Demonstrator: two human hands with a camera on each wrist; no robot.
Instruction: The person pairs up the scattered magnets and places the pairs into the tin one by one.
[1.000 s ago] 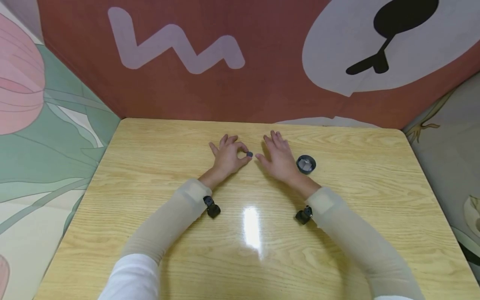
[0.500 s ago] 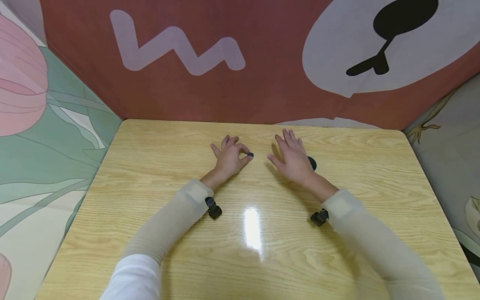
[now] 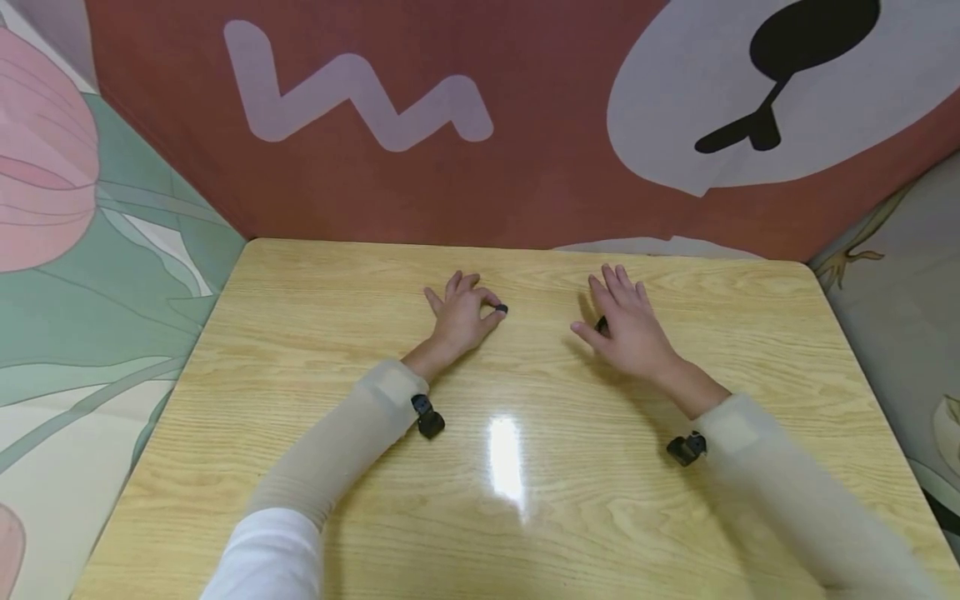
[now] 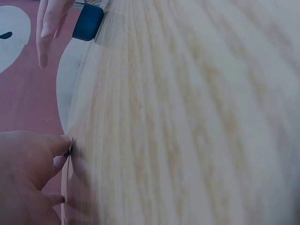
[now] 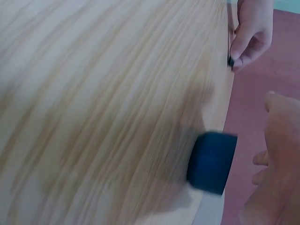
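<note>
My left hand (image 3: 456,322) stays low over the table left of centre, pinching a small dark piece (image 3: 502,309) between thumb and forefinger, with its other fingers spread. In the right wrist view that piece (image 5: 230,61) shows as a dark bit at the fingertips. My right hand (image 3: 636,335) hovers with fingers extended above a small dark round bowl (image 3: 602,326), which it mostly covers in the head view. The right wrist view shows the dark blue-green bowl (image 5: 213,163) standing on the table, apart from the fingers. Its contents are hidden now.
Both hands work over a light wood-grain table (image 3: 375,517) with a glossy light reflection in its middle. A reddish patterned wall (image 3: 525,192) rises directly behind the far edge, and a leaf-patterned wall (image 3: 150,250) flanks the left side.
My right hand has moved right, away from the left hand, and now covers most of the bowl, where grey pieces showed earlier. The left hand keeps its pinch, nearly still.
</note>
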